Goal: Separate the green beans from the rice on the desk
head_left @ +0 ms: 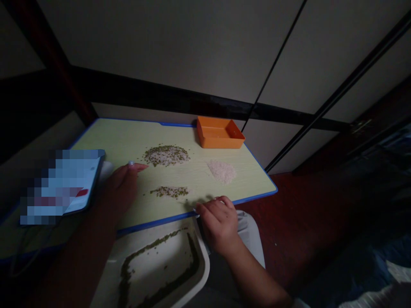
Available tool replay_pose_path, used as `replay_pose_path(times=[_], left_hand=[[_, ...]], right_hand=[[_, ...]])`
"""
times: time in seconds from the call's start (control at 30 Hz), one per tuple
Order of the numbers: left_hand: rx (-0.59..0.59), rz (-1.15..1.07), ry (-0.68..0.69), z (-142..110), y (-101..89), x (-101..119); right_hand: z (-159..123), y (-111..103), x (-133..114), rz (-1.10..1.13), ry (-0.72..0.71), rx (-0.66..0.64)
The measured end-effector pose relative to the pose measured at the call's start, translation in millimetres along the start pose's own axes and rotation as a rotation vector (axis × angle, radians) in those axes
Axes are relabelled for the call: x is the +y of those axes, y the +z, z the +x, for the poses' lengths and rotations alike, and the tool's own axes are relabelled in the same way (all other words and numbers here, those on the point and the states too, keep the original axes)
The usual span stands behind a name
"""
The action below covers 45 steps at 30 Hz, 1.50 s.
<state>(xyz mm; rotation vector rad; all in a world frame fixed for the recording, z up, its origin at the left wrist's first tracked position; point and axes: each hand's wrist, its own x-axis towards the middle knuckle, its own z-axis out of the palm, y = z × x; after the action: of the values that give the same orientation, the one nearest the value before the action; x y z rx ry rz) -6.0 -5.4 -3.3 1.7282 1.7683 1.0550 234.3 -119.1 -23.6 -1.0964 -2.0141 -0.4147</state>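
My left hand [126, 182] rests at the left of the table, its fingers stretched toward a mixed pile of rice and mung beans [167, 155]. Nothing shows in it. A smaller strip of mixed grains [170, 192] lies nearer the front edge. My right hand [221, 220] is at that edge with its fingers curled; what they hold, if anything, is hidden. To the right lies a pile of white rice [222, 171]. Below the edge, partly under my left forearm, a white basin [203, 256] has green beans along the sides of its floor.
An orange box [221, 142] stands at the back right of the blue-edged table [122, 132]. A lit tablet or phone [91, 171] is propped at the left, partly blurred out. Wall panels [180, 47] rise behind; a grey seat [252, 231] is at the right.
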Motion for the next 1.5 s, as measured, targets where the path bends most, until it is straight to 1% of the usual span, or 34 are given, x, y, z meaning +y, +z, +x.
replay_pose_path(times=[0.2,0.47,0.63,0.8,0.97,1.03,1.13,1.27,1.5], left_hand=[[0.005,0.005,-0.019,-0.2,-0.6,-1.6],[0.014,0.003,-0.008,-2.1,-0.3,5.6],[0.026,-0.009,-0.020,-2.8,0.8,4.7],[0.016,-0.015,-0.027,-0.4,1.3,2.5],[0.023,-0.030,0.000,-1.9,0.6,3.2],[0.028,-0.031,0.006,-3.4,-0.3,5.2],[0.028,-0.019,0.000,-4.0,-1.1,5.8],[0.031,-0.020,0.009,-1.9,0.0,0.8],[0.036,-0.015,0.020,-0.6,2.8,-1.3]], right_hand=[[-2.9,-2.3,6.6,-0.069,0.044,-0.015],[1.3,0.3,10.4,-0.082,0.055,0.029],[4.9,4.0,7.2,-0.042,0.053,0.026],[7.2,5.2,7.3,0.055,0.041,0.025],[6.1,2.3,9.8,0.094,0.060,0.062],[5.0,0.2,8.1,0.088,0.071,0.057],[3.4,-1.3,1.6,0.084,0.035,0.028],[0.3,0.8,-6.1,0.063,-0.020,-0.012],[-5.2,0.6,-1.0,-0.019,-0.012,-0.008]])
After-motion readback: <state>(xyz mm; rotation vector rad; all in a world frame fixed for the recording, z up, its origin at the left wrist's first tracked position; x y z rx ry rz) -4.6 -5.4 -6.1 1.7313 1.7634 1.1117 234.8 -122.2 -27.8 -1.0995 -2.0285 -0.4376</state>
